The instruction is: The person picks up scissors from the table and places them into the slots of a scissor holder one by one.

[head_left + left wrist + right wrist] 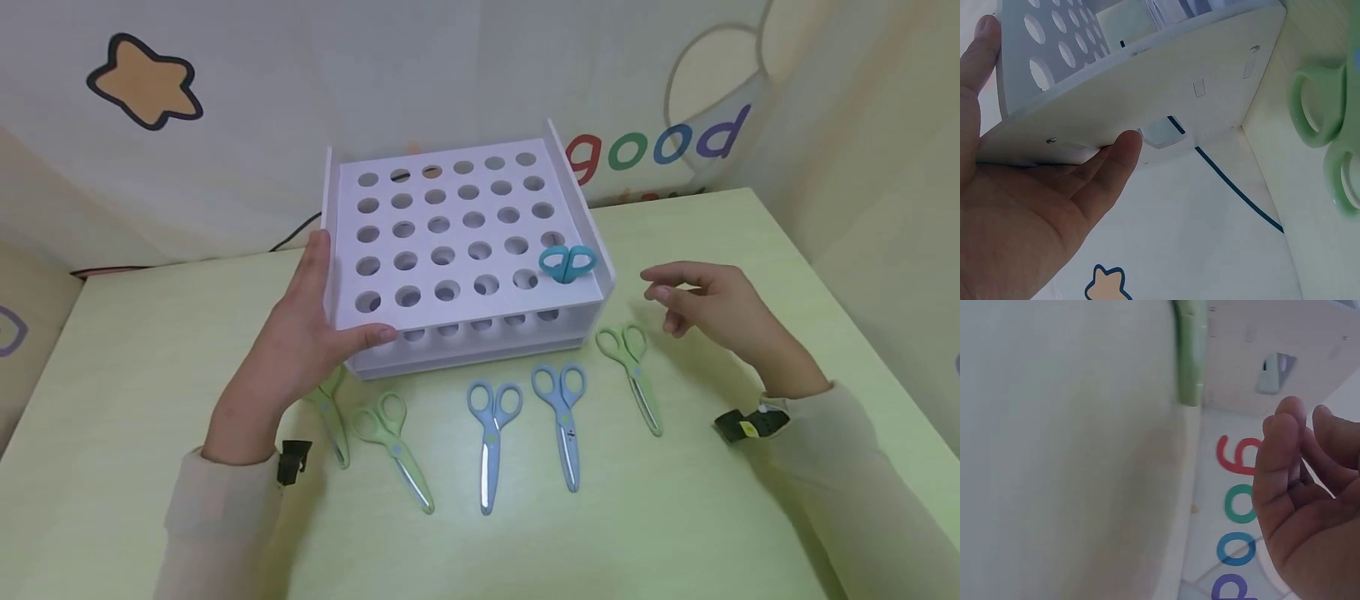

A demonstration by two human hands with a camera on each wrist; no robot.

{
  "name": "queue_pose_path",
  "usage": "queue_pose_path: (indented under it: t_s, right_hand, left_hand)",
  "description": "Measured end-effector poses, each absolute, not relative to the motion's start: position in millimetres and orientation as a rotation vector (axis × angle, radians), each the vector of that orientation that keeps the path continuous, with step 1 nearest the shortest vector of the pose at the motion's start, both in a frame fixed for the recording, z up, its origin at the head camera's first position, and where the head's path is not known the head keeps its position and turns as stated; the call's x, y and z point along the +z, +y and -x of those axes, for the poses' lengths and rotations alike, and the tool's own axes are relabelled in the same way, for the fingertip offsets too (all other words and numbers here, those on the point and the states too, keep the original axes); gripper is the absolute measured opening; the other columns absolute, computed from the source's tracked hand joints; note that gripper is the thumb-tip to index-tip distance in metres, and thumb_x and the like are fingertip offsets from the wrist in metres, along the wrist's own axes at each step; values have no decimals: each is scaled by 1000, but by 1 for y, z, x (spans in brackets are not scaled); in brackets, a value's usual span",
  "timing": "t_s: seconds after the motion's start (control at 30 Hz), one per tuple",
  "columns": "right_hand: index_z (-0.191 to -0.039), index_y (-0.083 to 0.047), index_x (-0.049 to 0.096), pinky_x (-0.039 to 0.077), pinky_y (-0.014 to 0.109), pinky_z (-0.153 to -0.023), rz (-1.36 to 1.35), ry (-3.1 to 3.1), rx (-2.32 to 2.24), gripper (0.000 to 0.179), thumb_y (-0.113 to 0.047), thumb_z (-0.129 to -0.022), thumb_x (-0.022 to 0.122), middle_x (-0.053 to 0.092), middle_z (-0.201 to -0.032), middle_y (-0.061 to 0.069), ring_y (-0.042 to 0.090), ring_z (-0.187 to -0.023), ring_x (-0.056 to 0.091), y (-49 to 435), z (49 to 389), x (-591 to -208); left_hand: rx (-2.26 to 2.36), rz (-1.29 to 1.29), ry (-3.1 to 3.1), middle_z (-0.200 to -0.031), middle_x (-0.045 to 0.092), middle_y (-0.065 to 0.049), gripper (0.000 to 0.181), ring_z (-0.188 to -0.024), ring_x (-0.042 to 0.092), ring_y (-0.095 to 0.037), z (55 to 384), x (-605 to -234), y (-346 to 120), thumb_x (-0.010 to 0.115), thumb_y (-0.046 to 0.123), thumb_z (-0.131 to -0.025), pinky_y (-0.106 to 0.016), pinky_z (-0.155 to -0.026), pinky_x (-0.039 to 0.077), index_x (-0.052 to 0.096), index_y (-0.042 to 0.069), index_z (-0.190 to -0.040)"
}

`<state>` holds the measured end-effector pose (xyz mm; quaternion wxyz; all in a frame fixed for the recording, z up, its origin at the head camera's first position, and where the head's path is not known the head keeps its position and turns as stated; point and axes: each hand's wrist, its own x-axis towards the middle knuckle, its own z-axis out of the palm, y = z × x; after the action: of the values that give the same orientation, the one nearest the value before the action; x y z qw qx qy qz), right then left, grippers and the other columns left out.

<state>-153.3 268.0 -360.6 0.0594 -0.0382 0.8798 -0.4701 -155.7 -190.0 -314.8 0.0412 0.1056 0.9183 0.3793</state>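
A white rack with rows of round holes stands on the table. My left hand grips its front left corner, thumb over the front edge and fingers along the side wall; the left wrist view shows those fingers against the side panel. Teal scissors sit in a front right hole, handles up, blades hidden. My right hand hovers right of the rack, fingers loosely bent, holding nothing. Nearest to it lie green scissors on the table.
Before the rack lie blue scissors, a second blue pair and green scissors. Another green pair is partly hidden by my left wrist. Behind the rack rises a printed curtain. A dark cord runs behind the rack's left side.
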Motion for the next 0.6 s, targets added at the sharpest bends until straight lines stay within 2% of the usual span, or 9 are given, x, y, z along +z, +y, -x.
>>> queue_pose_path:
  t_s: [0.07,0.13,0.27,0.3,0.43,0.6]
  right_hand:
    - [-140,2,57,56,28,-69,140,2623,-1382,40,-14,-103,61,65,-107,16,23,-70,63,273,151,-367]
    - [-144,0,53,55,29,-71,172,2571,-1332,45,-11,-102,62,61,-112,19,24,-75,64,276,149,-371]
    - [-150,-3,48,54,29,-74,263,2508,-1222,54,-6,-98,64,57,-122,17,25,-85,60,279,148,-378]
    - [-150,-4,48,53,29,-74,279,2505,-1202,55,-4,-98,65,57,-121,17,25,-86,59,279,148,-379]
    - [-148,-6,51,49,29,-74,340,2556,-1103,54,-4,-96,66,58,-114,12,24,-87,53,277,148,-382]
    - [-143,-3,57,43,31,-74,417,2622,-1034,50,-1,-94,68,56,-101,7,24,-90,49,273,148,-386]
  left_hand:
    - [1164,-324,2810,-168,5,2,131,-129,39,-33,156,-315,-190,87,43,-77,-53,-108,33,-12,29,-161]
    - [1166,-331,2813,-167,10,0,130,-125,41,-33,156,-316,-191,87,44,-78,-52,-106,34,-11,30,-162]
    - [1169,-340,2816,-165,13,0,127,-122,42,-33,155,-317,-192,87,44,-79,-51,-103,34,-9,33,-162]
    - [1171,-341,2816,-164,15,0,127,-121,42,-33,155,-317,-192,87,44,-79,-52,-103,35,-9,34,-162]
    - [1159,-329,2816,-168,4,4,128,-127,38,-34,155,-317,-192,86,46,-78,-55,-106,33,-10,33,-161]
    - [1142,-322,2820,-168,-3,7,129,-131,35,-35,155,-315,-191,87,45,-78,-57,-108,31,-12,32,-161]
